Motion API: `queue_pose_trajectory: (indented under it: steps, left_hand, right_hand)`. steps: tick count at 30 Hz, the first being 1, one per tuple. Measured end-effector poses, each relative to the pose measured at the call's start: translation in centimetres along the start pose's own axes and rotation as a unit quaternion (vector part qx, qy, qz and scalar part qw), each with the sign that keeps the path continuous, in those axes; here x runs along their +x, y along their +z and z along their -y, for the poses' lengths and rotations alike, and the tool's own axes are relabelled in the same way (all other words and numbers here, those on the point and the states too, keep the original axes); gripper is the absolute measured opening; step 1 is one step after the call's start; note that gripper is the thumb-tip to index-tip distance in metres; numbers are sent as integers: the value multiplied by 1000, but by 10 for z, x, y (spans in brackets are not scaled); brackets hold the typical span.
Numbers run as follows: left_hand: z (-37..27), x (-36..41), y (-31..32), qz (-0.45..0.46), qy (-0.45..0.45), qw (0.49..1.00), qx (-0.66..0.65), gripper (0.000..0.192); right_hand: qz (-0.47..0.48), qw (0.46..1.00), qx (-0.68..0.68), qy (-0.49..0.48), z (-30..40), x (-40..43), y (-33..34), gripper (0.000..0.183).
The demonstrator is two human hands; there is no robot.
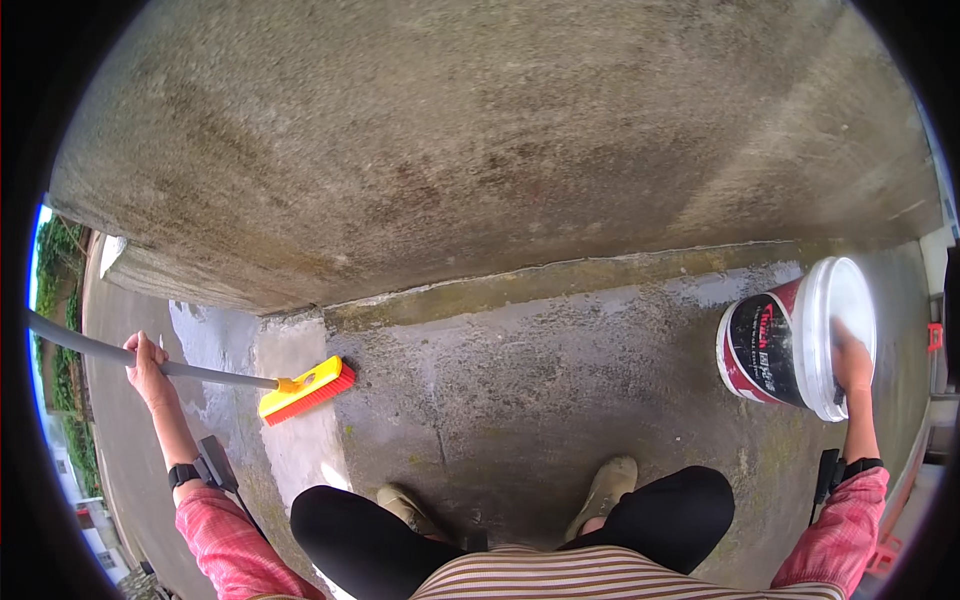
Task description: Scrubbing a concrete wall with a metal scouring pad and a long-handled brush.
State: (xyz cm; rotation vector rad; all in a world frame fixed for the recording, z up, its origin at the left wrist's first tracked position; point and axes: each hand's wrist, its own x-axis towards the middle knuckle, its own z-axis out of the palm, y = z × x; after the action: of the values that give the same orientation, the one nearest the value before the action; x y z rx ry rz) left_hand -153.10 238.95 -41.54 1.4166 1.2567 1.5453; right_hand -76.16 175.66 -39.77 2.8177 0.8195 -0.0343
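Observation:
My left hand [148, 362] grips the grey pole [217, 374] of a floor scrub brush. Its yellow head with red bristles [307, 390] is at the left, over a pale strip of the wet concrete floor. On the right, a white plastic bucket [814, 337] with a black and red printed label is tilted, its mouth turned to the right. My right hand [853, 358] is at the bucket's mouth, with a small dark thing by the fingers; whether the fingers close on the rim or the handle is hard to see. What the bucket holds cannot be made out.
A rough, stained concrete wall [480, 150] rises ahead and meets the wet concrete floor [525, 375] along a ledge. My two shoes stand on the floor close to me. Red plastic items [934, 337] are at the far right, green plants [64, 300] at the far left.

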Motion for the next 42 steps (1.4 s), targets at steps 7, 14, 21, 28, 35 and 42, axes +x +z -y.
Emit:
queue_pose_trajectory:
  steps: [7, 14, 21, 28, 35, 42]
  left_hand:
    - [-7, 4, 1, -7, 32, 997, 65, 9]
    - [-14, -28, 52, 1, 40, 994, 104, 12]
    - [-39, -51, 40, -21, 53, 988, 143, 10]
    - [-48, -83, 40, -17, 14, 993, 117, 10]
    - [-42, -72, 28, -30, 14, 995, 93, 8]
    - [-52, -69, 46, -85, 16, 991, 101, 6]
  right_hand:
    - [84, 994, -61, -29, 0, 28, -8, 48]
    - [146, 977, -151, -25, -38, 59, -6, 49]
    - [283, 931, -183, -140, -16, 74, 16, 53]
    - [411, 814, -317, -258, -27, 73, 54, 45]
    - [154, 969, -128, -144, -76, 62, 12, 51]
    - [-297, 949, 86, -61, -24, 8, -62, 49]
